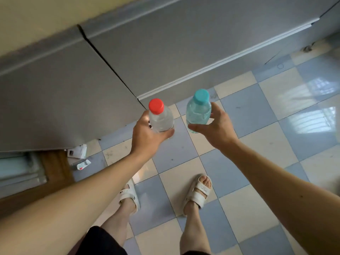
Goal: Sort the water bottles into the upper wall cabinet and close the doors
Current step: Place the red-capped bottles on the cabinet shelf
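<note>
**A bottle in each hand, cabinet out of sight**

I take the red-capped bottle point(161, 116) as my landmark. It stands upright in my left hand point(147, 134), my thumb curled across its near side and the other fingers wrapped behind it, pinching the body below the shoulder. Just to its right, apart and not touching, is the teal-capped bottle point(198, 112), gripped by my right hand point(217, 127) with the thumb under its near side and the fingers closed round the far side. Both caps point up towards me.

Behind the red-capped bottle run the grey cabinet fronts point(73, 92), with a dark seam between two panels ending just behind its cap. Below it lies the checked floor point(257, 144), and my sandalled feet point(197, 194) well beneath. Some litter point(81, 157) sits on the floor off to its left.

The upper wall cabinet is not in view, so I judge the step is carrying both bottles up to it. To do it well I should keep them upright, hold the grip low on the bodies so they do not slip, and lift one at a time onto the shelf.

Both forearms reach forward, nearly straight, wrists level.
</note>
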